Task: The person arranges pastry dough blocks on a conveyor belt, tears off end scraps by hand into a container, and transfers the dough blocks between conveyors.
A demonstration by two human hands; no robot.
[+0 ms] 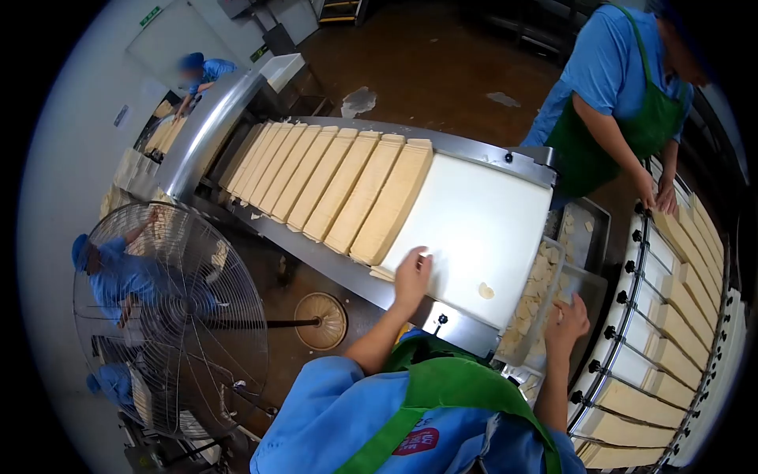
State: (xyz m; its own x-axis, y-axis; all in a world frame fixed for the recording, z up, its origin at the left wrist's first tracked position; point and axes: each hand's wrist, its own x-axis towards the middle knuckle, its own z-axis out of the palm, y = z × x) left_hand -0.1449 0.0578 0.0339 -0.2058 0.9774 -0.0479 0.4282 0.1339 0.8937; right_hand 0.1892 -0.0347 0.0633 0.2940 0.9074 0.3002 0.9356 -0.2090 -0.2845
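Note:
Over the white conveyor belt (474,213), my left hand (412,280) has its fingers curled together, with a small pale bit at the fingertips that I cannot make out. It is just right of the front end of the nearest stack of pale dough sheets (395,201). A small round scrap (485,291) lies on the belt to its right. My right hand (567,324) is above the trays beside the belt's end, fingers bent and apart, with nothing visible in it. Pale scraps (524,316) fill the nearer tray.
A co-worker in a green apron (608,118) handles strips on a second conveyor (632,316) at right. A large fan (188,308) stands at left, with other people behind it. Another person (207,73) is beyond the metal machine housing (209,130).

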